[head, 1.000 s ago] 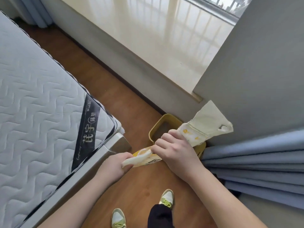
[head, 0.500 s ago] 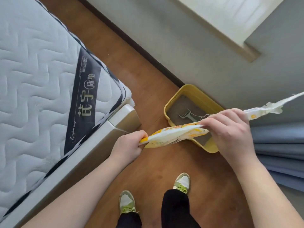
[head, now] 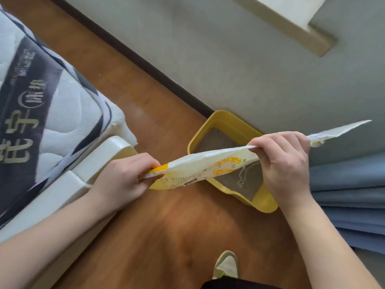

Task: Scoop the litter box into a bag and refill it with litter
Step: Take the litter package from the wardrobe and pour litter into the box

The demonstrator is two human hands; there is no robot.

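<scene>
Above the yellow plastic litter box (head: 216,122) at two o'clock, white-and-yellow printed litter bag (head: 200,165) stretched flat, pinched by left hand (head: 123,180) and right hand (head: 285,163). Likely risk: sudden tear, scattering litter across floor (head: 166,226).

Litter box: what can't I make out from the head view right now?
- Litter box: its middle and any scoop inside are hidden behind the bag.
- Bag: whether it is open is unclear; seen edge-on, stretched between left hand and right hand.
- Bag print: blurred, too small to read.
- Mattress: motion-blurred, cut off by the left edge.
</scene>
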